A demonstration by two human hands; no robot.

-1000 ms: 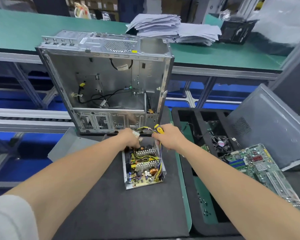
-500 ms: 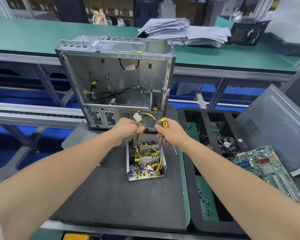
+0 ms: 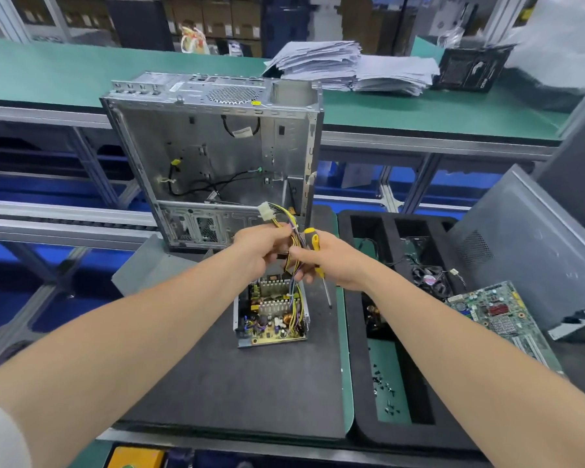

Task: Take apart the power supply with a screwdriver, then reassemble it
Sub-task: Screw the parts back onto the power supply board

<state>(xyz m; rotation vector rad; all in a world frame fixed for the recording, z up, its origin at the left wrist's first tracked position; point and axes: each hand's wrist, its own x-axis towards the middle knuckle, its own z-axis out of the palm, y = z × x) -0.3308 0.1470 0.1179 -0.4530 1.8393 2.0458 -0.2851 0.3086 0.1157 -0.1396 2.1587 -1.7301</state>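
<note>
On the dark, matte foam mat [image 3: 217, 383] lies the task's open power supply [image 3: 271, 315]: a shallow box of bright sheet metal with its cover off. It shows a tan circuit board, ribbed aluminium heat sinks, a copper-wound coil and small round capacitors. From it a wire bundle [image 3: 294, 246] of thin yellow, black and purple leads climbs to a blocky white plastic connector [image 3: 265, 211].

The left hand [image 3: 260, 246] curls tightly round the leads just below that connector. The right hand [image 3: 331, 261] closes its fingers on the glossy yellow-and-black screwdriver [image 3: 313, 243] and also pinches the bundle lower down. The slim steel shaft slants down, its tip just over the mat beside the supply.

Behind stands a bare, boxy steel computer case [image 3: 217, 157], perforated on top, with thin black cables inside. To the right, a black foam tray [image 3: 358, 383] with rectangular wells holds tiny dark screws [image 3: 384, 390] and a black fan [image 3: 429, 280]. A green motherboard [image 3: 497, 315] leans on a grey metal side panel [image 3: 527, 251]. Rumpled paper stacks [image 3: 345, 67] sit on the smooth green bench [image 3: 81, 72].

Against a second ago, both hands have risen from the supply's far edge. The bundle is drawn up and the connector is now level with the case's lower bay. The supply itself has not moved.
</note>
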